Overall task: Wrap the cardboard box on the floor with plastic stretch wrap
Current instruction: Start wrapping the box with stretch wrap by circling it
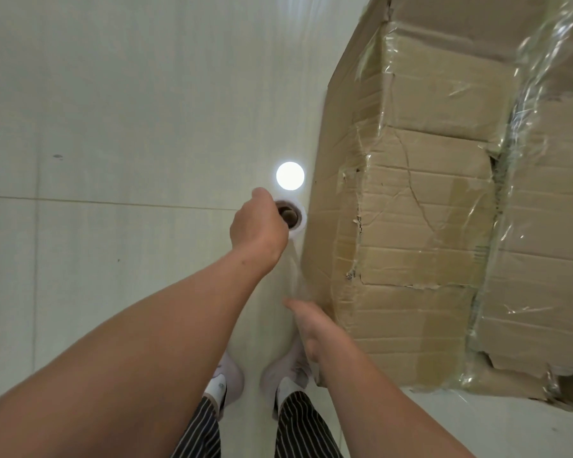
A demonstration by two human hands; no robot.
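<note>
A tall, battered cardboard box (424, 206) stands on the floor at the right, with clear stretch wrap (506, 180) in bands across its top and side. My left hand (258, 226) grips a white roll of stretch wrap (295, 219) from above, fingers in its brown core, just left of the box's side. A thin sheet of film (295, 272) runs from the roll down toward the box's near corner. My right hand (306, 322) lies with fingers straight against that film at the box's lower left edge.
The floor is pale glossy tile (113, 127) with a bright round lamp reflection (290, 175) beside the roll. My two feet in white shoes (288, 368) stand close to the box's near corner. Striped trouser legs show at the bottom.
</note>
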